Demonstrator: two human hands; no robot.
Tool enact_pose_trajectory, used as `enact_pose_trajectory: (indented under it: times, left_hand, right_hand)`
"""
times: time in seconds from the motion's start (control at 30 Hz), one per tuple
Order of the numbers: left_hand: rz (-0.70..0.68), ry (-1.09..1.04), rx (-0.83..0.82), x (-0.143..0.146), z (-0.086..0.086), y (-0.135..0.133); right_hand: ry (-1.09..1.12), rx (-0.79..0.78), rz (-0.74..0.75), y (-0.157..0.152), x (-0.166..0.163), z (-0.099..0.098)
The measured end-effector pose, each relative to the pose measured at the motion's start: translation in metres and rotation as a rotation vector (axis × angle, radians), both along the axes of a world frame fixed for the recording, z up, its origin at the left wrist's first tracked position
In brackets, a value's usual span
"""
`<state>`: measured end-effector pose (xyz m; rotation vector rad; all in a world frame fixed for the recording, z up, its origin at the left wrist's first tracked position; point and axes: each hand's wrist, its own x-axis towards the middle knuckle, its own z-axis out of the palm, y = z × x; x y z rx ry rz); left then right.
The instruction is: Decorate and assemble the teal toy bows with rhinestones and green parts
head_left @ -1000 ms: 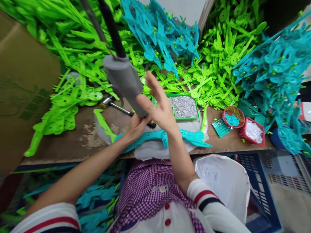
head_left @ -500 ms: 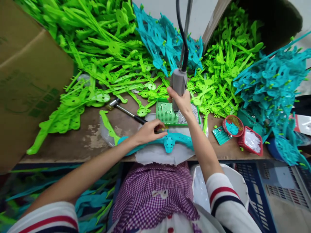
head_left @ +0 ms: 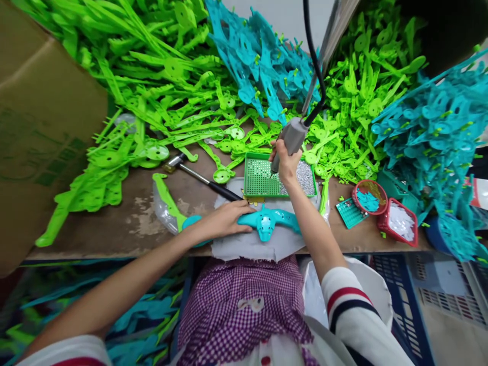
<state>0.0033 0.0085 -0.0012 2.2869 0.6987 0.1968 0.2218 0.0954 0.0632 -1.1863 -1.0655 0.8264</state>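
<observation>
My right hand point(head_left: 288, 163) is closed around a grey electric screwdriver point(head_left: 295, 134), which tilts with its tip over the green perforated tray point(head_left: 259, 174). Small silvery screws point(head_left: 305, 178) fill the tray's right side. Closed over the left arm of a curved turquoise plastic part point(head_left: 266, 219) is my left hand point(head_left: 232, 217), fingers along the far edge and thumb on the near side. That part lies on a pale cloth point(head_left: 244, 249) at the table's front edge. My right forearm hides its right end.
A hammer point(head_left: 200, 175) lies left of the tray. Lime green parts point(head_left: 160, 101) and turquoise parts point(head_left: 259, 56) pile up behind. At right stand a red basket of turquoise pieces point(head_left: 369, 197) and a red basket of white pieces point(head_left: 398, 222). A cardboard box point(head_left: 49, 137) borders the left.
The screwdriver has gone from nearly upright to tilted, its tip shifting slightly left over the tray. My left hand has changed from raised, curled fingers to lying around the turquoise part's left arm.
</observation>
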Motion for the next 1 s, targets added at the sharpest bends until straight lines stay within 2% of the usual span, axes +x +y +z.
enact_pose_trajectory:
  times: [0.4, 0.57, 0.67, 0.77, 0.9, 1.0]
  left_hand:
    - [0.019, -0.097, -0.002, -0.001, -0.006, 0.001]
    - [0.014, -0.071, 0.003, 0.0, -0.006, 0.001]
    - [0.016, -0.039, 0.009, 0.001, -0.005, 0.001]
    - [0.005, -0.047, 0.016, 0.0, -0.004, 0.001]
    - [0.009, -0.072, 0.014, 0.0, -0.003, 0.002]
    - [0.02, -0.063, -0.005, 0.0, -0.005, 0.002]
  right_hand:
    - [0.012, -0.016, 0.0, 0.0, -0.001, -0.002]
    - [-0.005, -0.034, 0.013, -0.002, -0.002, 0.001]
    - [-0.011, -0.017, 0.016, -0.002, -0.002, 0.007]
    - [-0.011, 0.026, 0.004, -0.007, 0.003, 0.023]
    - [0.0, 0.05, -0.046, -0.044, 0.019, 0.047]
    - [0.082, 0.06, -0.033, -0.091, 0.033, 0.048]
